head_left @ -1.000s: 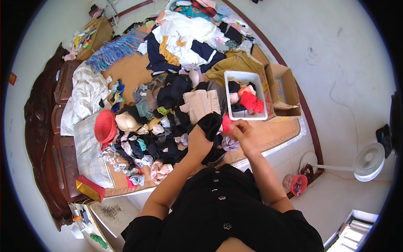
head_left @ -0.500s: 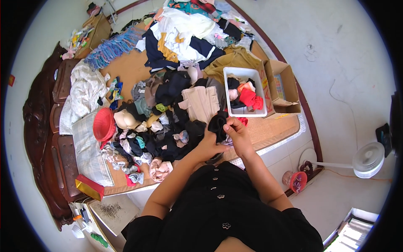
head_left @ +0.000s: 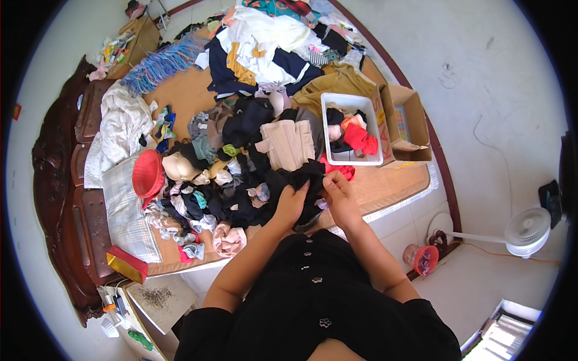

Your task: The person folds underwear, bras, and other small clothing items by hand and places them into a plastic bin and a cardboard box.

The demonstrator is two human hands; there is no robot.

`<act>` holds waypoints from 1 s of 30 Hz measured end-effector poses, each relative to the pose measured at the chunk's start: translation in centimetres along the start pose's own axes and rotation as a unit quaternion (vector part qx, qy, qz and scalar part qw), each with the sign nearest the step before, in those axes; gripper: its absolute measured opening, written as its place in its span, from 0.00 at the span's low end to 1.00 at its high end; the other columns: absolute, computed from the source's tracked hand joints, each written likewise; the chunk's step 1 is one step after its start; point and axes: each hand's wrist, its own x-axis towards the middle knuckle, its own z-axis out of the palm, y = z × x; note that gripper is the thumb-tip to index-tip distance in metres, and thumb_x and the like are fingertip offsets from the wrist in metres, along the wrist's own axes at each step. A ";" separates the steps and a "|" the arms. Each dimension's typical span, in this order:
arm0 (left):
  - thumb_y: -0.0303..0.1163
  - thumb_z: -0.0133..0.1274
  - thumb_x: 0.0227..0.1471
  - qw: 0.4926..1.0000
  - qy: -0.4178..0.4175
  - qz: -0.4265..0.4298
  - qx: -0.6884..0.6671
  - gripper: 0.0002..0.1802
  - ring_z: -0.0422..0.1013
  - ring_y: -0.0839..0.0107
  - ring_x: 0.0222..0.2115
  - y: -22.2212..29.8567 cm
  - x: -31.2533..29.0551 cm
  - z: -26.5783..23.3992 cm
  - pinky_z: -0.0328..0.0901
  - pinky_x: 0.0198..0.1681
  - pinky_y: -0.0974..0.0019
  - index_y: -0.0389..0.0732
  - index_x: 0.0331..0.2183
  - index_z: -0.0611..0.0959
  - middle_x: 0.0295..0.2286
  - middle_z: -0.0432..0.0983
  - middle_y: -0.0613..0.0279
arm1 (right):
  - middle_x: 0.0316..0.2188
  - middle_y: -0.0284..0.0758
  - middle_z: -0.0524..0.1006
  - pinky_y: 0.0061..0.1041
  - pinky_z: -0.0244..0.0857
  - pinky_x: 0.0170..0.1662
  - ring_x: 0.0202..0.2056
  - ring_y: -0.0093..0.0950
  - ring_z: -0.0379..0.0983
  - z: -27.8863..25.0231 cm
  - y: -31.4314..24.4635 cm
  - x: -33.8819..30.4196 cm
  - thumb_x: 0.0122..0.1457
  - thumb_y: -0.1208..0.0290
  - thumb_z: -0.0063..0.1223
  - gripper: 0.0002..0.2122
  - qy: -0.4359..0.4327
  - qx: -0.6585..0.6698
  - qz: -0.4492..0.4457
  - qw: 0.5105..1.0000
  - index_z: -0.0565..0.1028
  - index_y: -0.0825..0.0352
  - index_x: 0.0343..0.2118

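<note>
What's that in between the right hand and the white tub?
A bright red cloth lies between the right hand and the white tub; the head view shows it.

Holds a cloth [head_left: 310, 173] between the left hand [head_left: 291, 203] and the right hand [head_left: 339, 194], near the front edge of the bed [head_left: 391, 188]. Has a clothes heap [head_left: 247, 123] beyond and left of both, with another pile [head_left: 271, 36] behind. Has a tub [head_left: 355, 162] to the right, with clothing [head_left: 361, 141] inside, and a carton [head_left: 416, 119] just beside, farther right. Has a basket [head_left: 148, 173] left of the heap, toward the headboard [head_left: 54, 162].
</note>
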 end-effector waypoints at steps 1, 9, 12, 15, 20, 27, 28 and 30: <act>0.40 0.47 0.56 1.000 -0.001 -0.002 0.000 0.17 0.69 0.76 0.34 0.5 -0.2 0.3 0.65 0.36 0.72 0.39 0.41 0.75 0.35 0.73 0.66 | 0.30 0.26 0.70 0.17 0.60 0.37 0.32 0.16 0.65 0.0 -0.1 0.0 0.61 0.70 0.43 0.04 -0.017 0.118 0.028 0.992 0.66 0.62 0.31; 0.25 0.43 0.54 0.947 0.065 -0.039 -0.311 0.16 0.69 0.73 0.39 -0.1 -0.6 1.9 0.63 0.42 0.72 0.37 0.46 0.72 0.38 0.72 0.63 | 0.33 0.30 0.72 0.23 0.63 0.42 0.37 0.21 0.69 1.1 -0.6 0.2 0.57 0.72 0.49 0.07 0.006 0.174 0.069 0.982 0.68 0.64 0.38; 0.24 0.43 0.53 0.985 0.042 -0.006 -0.165 0.16 0.68 0.74 0.39 -0.1 -0.3 1.8 0.62 0.43 0.73 0.36 0.46 0.72 0.39 0.72 0.63 | 0.34 0.31 0.72 0.19 0.63 0.41 0.37 0.20 0.69 1.0 -0.5 0.1 0.55 0.79 0.50 0.11 0.022 0.023 0.015 0.999 0.68 0.68 0.42; 0.25 0.45 0.53 0.994 0.034 -0.001 -0.101 0.17 0.68 0.76 0.38 -1.2 -0.8 2.4 0.62 0.42 0.74 0.35 0.46 0.72 0.39 0.72 0.64 | 0.33 0.33 0.75 0.16 0.64 0.38 0.34 0.19 0.70 0.3 0.8 0.6 0.53 0.83 0.50 0.14 0.085 -0.154 -0.062 0.982 0.70 0.71 0.44; 0.24 0.45 0.53 0.986 0.047 -0.086 -0.138 0.14 0.70 0.76 0.34 -1.6 -1.5 2.4 0.64 0.39 0.75 0.35 0.44 0.74 0.36 0.73 0.65 | 0.26 0.35 0.77 0.18 0.66 0.34 0.28 0.21 0.72 -0.7 2.0 1.0 0.50 0.79 0.54 0.08 0.176 -0.331 -0.097 0.922 0.76 0.74 0.34; 0.19 0.49 0.49 0.977 -0.060 -0.027 -0.204 0.13 0.71 0.75 0.28 -2.3 -2.3 1.4 0.66 0.33 0.73 0.34 0.40 0.75 0.30 0.74 0.65 | 0.27 0.36 0.78 0.23 0.70 0.31 0.27 0.28 0.75 -3.8 -0.7 2.4 0.48 0.71 0.53 0.08 0.062 0.156 0.305 0.937 0.76 0.69 0.30; 0.19 0.49 0.49 0.962 -0.066 -0.054 -0.261 0.14 0.71 0.74 0.31 -2.1 -2.5 1.6 0.65 0.36 0.72 0.34 0.40 0.75 0.32 0.74 0.64 | 0.27 0.36 0.78 0.23 0.70 0.31 0.27 0.28 0.75 -3.9 -0.5 2.4 0.48 0.71 0.53 0.08 0.061 0.156 0.306 0.937 0.76 0.69 0.30; 0.19 0.49 0.49 0.942 -0.070 -0.080 -0.317 0.14 0.70 0.72 0.34 -2.5 -2.7 1.5 0.65 0.39 0.70 0.35 0.41 0.74 0.35 0.73 0.63 | 0.29 0.35 0.78 0.25 0.71 0.34 0.30 0.29 0.75 -4.3 0.6 2.2 0.48 0.68 0.56 0.10 0.011 0.201 0.355 0.913 0.75 0.68 0.32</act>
